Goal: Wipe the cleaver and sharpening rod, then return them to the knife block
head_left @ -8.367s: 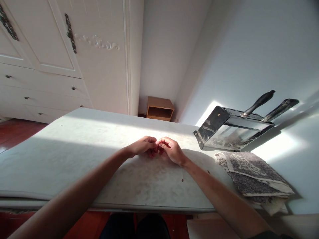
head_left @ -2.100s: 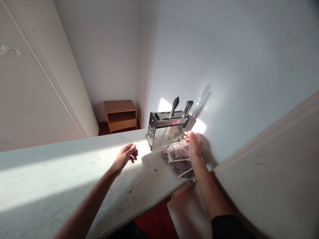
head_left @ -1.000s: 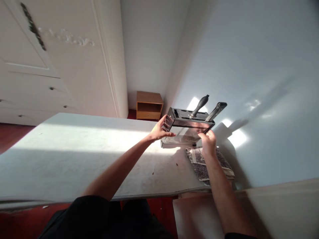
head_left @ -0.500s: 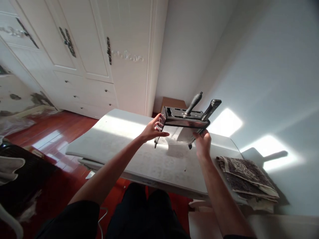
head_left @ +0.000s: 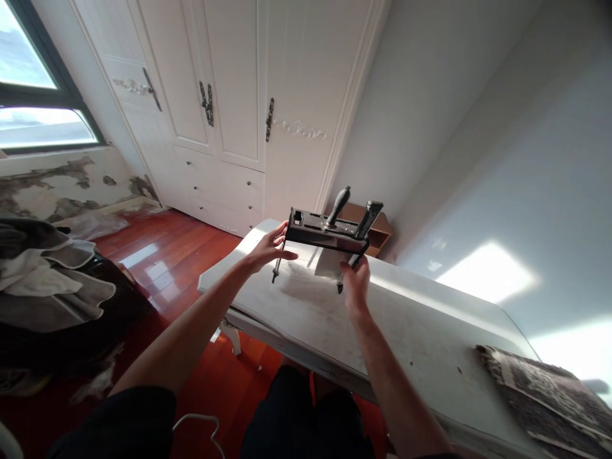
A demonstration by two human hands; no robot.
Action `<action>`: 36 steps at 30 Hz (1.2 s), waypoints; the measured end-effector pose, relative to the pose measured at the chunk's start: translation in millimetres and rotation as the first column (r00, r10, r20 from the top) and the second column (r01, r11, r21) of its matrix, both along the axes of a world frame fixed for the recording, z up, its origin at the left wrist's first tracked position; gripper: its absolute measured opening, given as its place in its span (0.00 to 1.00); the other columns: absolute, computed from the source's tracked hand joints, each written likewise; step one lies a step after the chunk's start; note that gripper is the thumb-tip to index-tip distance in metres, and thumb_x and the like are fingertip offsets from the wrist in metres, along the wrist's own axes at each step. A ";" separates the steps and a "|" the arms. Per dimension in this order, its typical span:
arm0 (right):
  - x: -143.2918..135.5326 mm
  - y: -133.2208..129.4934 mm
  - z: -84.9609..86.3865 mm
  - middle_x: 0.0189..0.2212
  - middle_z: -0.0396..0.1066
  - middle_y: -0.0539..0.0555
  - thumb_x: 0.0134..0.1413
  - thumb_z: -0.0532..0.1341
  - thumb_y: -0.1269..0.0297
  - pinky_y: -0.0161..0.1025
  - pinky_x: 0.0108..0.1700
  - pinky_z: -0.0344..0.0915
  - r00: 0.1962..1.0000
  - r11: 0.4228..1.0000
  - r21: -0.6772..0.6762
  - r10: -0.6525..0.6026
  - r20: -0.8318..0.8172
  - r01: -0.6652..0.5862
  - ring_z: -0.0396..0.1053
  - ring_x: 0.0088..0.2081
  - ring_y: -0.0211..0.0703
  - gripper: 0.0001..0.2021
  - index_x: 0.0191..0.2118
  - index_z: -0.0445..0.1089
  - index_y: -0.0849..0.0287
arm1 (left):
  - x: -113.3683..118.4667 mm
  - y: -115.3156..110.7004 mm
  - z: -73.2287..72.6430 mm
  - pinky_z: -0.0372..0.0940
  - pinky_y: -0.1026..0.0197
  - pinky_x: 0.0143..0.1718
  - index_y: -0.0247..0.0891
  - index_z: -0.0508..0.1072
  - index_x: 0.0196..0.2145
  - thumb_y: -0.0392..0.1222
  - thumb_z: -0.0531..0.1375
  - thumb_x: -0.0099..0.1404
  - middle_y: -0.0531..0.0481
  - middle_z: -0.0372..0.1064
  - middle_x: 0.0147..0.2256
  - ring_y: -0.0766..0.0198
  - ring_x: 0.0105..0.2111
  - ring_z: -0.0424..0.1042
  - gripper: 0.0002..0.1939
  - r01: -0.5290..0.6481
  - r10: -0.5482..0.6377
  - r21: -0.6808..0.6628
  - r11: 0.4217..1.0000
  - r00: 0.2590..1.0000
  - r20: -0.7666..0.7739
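A dark metal device (head_left: 325, 237) with a ribbed grey handle (head_left: 340, 203) and a black lever (head_left: 369, 218) on its top is held over the white table (head_left: 306, 312). Its left end is in my left hand (head_left: 271, 250), with the thumb stretched below the body. My right hand (head_left: 356, 278) grips the right end from underneath, fingers closed near a thin leg. Two thin legs point down from the device, and a pale flat piece shows under its body.
A folded patterned brown cloth (head_left: 549, 395) lies at the table's right end. Behind stand a white wardrobe (head_left: 239, 83) and a brown wooden box (head_left: 382, 229). Clothes (head_left: 52, 280) are piled at the left, and a window (head_left: 38, 76) is at the upper left.
The view has turned left, so the window and clothes pile show more. Both hands, still on the device, have moved left along the table with it.
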State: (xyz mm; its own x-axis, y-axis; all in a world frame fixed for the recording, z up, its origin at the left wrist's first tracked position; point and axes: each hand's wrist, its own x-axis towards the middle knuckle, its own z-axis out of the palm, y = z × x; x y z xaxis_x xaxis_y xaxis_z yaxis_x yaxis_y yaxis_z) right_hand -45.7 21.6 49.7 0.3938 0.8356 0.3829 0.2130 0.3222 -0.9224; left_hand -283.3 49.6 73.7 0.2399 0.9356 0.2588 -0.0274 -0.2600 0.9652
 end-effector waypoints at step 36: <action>-34.0 -12.4 -53.7 0.53 0.68 0.60 0.52 0.60 0.66 0.50 0.50 0.67 0.853 0.851 -0.070 0.517 -0.071 -0.521 0.68 0.52 0.51 0.20 0.52 0.65 0.57 | -119.8 25.1 -31.7 0.62 0.65 0.28 0.34 0.73 0.36 0.32 0.65 0.42 0.46 0.74 0.35 0.66 0.27 0.67 0.19 -0.062 0.156 -0.289 0.955 0.936 0.314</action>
